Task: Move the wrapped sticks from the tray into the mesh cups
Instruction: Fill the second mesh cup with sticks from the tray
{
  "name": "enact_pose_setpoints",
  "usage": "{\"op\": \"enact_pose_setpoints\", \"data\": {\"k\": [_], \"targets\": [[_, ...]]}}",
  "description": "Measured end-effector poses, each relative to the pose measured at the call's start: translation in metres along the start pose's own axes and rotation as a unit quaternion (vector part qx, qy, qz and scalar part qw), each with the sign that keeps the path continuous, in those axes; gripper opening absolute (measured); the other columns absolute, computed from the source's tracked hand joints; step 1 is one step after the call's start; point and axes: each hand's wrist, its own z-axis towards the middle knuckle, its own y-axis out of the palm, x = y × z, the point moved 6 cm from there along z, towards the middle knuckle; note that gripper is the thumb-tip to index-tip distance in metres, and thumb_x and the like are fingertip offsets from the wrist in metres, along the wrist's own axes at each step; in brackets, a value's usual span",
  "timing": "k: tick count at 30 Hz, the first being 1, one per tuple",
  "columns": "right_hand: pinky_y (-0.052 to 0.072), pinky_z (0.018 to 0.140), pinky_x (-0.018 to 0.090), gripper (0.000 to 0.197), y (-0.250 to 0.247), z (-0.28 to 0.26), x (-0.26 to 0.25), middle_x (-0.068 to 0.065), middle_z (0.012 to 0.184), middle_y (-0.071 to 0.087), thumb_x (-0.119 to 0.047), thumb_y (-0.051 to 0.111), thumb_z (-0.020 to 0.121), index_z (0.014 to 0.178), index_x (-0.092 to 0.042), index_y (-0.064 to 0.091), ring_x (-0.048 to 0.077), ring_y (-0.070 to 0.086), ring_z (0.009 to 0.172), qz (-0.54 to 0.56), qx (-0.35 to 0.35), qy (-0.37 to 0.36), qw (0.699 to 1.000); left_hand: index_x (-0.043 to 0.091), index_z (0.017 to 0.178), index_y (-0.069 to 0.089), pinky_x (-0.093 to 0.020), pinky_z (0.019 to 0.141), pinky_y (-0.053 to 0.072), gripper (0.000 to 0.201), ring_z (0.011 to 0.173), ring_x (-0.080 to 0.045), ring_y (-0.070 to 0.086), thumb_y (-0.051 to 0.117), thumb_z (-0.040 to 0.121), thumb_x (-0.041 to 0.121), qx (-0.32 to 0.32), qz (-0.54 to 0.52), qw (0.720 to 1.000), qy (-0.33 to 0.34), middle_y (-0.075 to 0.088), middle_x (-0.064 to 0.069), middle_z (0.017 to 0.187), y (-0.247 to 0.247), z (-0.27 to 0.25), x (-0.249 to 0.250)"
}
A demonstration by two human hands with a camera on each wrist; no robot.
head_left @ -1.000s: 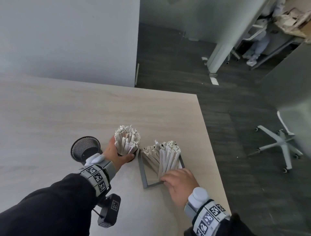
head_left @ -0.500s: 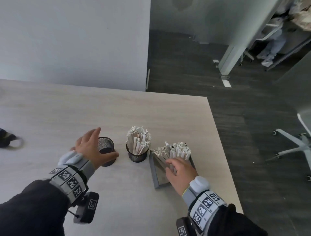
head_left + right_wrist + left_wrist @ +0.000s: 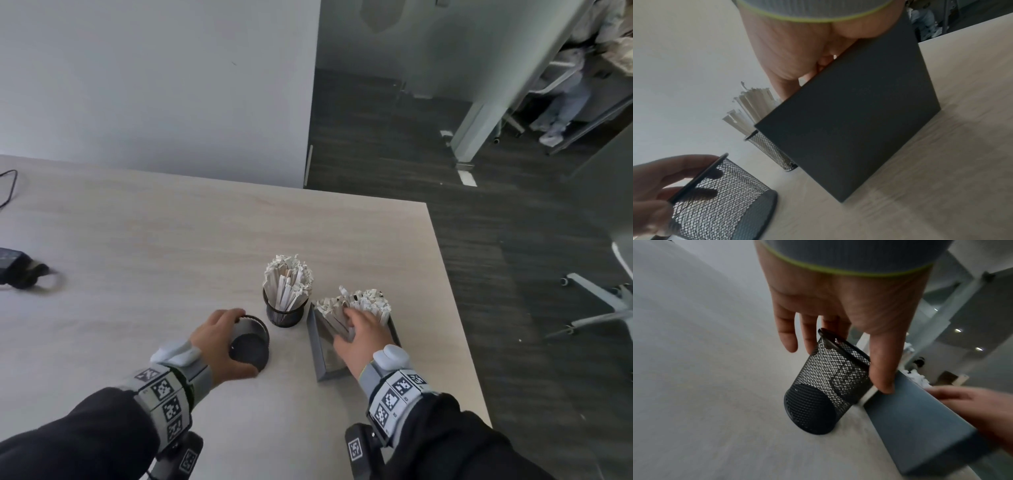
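My left hand [image 3: 224,342] grips an empty black mesh cup [image 3: 250,344] by its rim, fingers on the far side and thumb on the near side; the left wrist view shows this cup [image 3: 824,386] tilted on the table. A second mesh cup [image 3: 284,311] stands just beyond it, packed with white wrapped sticks [image 3: 287,279]. To the right sits a grey tray [image 3: 317,353] with more wrapped sticks [image 3: 366,299] leaning at its far end. My right hand [image 3: 356,325] reaches into the tray, fingers curled around a bunch of these sticks. The tray wall [image 3: 849,121] hides those fingers in the right wrist view.
The pale wooden table [image 3: 154,246] ends close to the right of the tray, with dark floor beyond. A black device with a cable [image 3: 20,274] lies at the far left. An office chair base [image 3: 596,305] stands on the floor to the right.
My left hand let go of the filled cup, took hold of the empty cup and drew it closer to the tray. My right hand slid forward in the tray onto the sticks.
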Motion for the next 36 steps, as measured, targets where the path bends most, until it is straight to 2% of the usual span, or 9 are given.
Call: {"op": "enact_pose_setpoints", "data": {"k": [5, 13, 19, 23, 26, 29, 31, 33, 36], "targets": [[0.043, 0.101, 0.038, 0.059, 0.004, 0.008, -0.016, -0.004, 0.146, 0.037, -0.042, 0.056, 0.084, 0.138, -0.025, 0.04, 0.021, 0.038, 0.133, -0.084, -0.03, -0.022, 0.996, 0.037, 0.142, 0.03, -0.031, 0.099, 0.046, 0.113, 0.122, -0.015, 0.05, 0.084, 0.046, 0.064, -0.046, 0.03, 0.997, 0.061, 0.039, 0.015, 0.141, 0.023, -0.006, 0.035], [0.05, 0.091, 0.038, 0.056, 0.01, 0.014, -0.018, -0.005, 0.148, 0.032, -0.04, 0.058, 0.083, 0.134, -0.025, 0.04, 0.024, 0.051, 0.121, -0.108, -0.063, -0.002, 0.992, 0.038, 0.144, 0.026, -0.033, 0.102, 0.045, 0.113, 0.126, -0.016, 0.049, 0.083, 0.049, 0.065, -0.049, 0.036, 0.995, 0.083, 0.037, 0.015, 0.145, 0.028, -0.001, 0.053], [0.052, 0.082, 0.036, 0.037, 0.008, 0.015, -0.025, -0.005, 0.124, 0.057, -0.037, 0.053, 0.081, 0.117, -0.03, 0.048, 0.025, 0.059, 0.105, -0.097, -0.077, -0.004, 0.992, 0.04, 0.143, 0.026, -0.033, 0.101, 0.045, 0.114, 0.126, -0.016, 0.049, 0.083, 0.048, 0.065, -0.047, 0.027, 0.995, 0.088, 0.037, 0.016, 0.145, 0.029, 0.0, 0.051], [0.045, 0.074, 0.027, 0.046, 0.011, 0.02, -0.029, -0.003, 0.12, 0.064, -0.033, 0.053, 0.084, 0.13, -0.034, 0.046, 0.026, 0.063, 0.102, -0.079, -0.125, 0.003, 0.989, 0.041, 0.143, 0.025, -0.032, 0.101, 0.045, 0.113, 0.126, -0.015, 0.048, 0.083, 0.049, 0.064, -0.046, 0.024, 0.994, 0.091, 0.037, 0.016, 0.145, 0.03, 0.0, 0.05], [0.042, 0.071, 0.026, 0.027, 0.01, 0.019, -0.034, 0.002, 0.113, 0.066, -0.025, 0.053, 0.085, 0.113, -0.024, 0.056, 0.028, 0.063, 0.096, -0.078, -0.124, -0.011, 0.989, 0.042, 0.142, 0.025, -0.032, 0.101, 0.045, 0.113, 0.126, -0.016, 0.048, 0.083, 0.049, 0.064, -0.047, 0.023, 0.995, 0.091, 0.038, 0.016, 0.145, 0.03, 0.0, 0.05], [0.044, 0.068, 0.026, 0.022, 0.008, 0.015, -0.033, -0.001, 0.103, 0.065, -0.028, 0.057, 0.084, 0.106, -0.025, 0.057, 0.025, 0.062, 0.085, -0.075, -0.112, -0.004, 0.991, 0.043, 0.142, 0.025, -0.033, 0.1, 0.046, 0.113, 0.125, -0.015, 0.049, 0.082, 0.047, 0.066, -0.046, 0.022, 0.995, 0.089, 0.039, 0.017, 0.144, 0.03, 0.001, 0.048], [0.049, 0.067, 0.027, 0.006, 0.007, 0.011, -0.034, -0.004, 0.091, 0.061, -0.031, 0.057, 0.081, 0.086, -0.028, 0.056, 0.02, 0.057, 0.074, -0.068, -0.108, -0.007, 0.992, 0.044, 0.141, 0.025, -0.034, 0.099, 0.047, 0.113, 0.124, -0.014, 0.05, 0.081, 0.046, 0.068, -0.047, 0.022, 0.995, 0.088, 0.04, 0.018, 0.143, 0.03, 0.001, 0.048], [0.046, 0.064, 0.028, 0.013, 0.003, 0.009, -0.037, -0.003, 0.088, 0.057, -0.028, 0.056, 0.081, 0.07, -0.025, 0.049, 0.018, 0.054, 0.073, -0.047, -0.104, -0.013, 0.993, 0.044, 0.141, 0.024, -0.034, 0.1, 0.046, 0.113, 0.124, -0.014, 0.05, 0.081, 0.047, 0.068, -0.05, 0.023, 0.995, 0.089, 0.04, 0.018, 0.143, 0.03, 0.001, 0.048], [0.041, 0.067, 0.028, 0.011, -0.011, 0.007, -0.04, 0.004, 0.093, 0.054, -0.017, 0.053, 0.084, 0.073, -0.014, 0.053, 0.02, 0.054, 0.082, 0.02, -0.089, -0.002, 0.996, 0.045, 0.141, 0.022, -0.035, 0.099, 0.047, 0.113, 0.125, -0.014, 0.049, 0.08, 0.046, 0.068, -0.055, 0.022, 0.995, 0.086, 0.039, 0.019, 0.144, 0.031, 0.001, 0.047]]}}
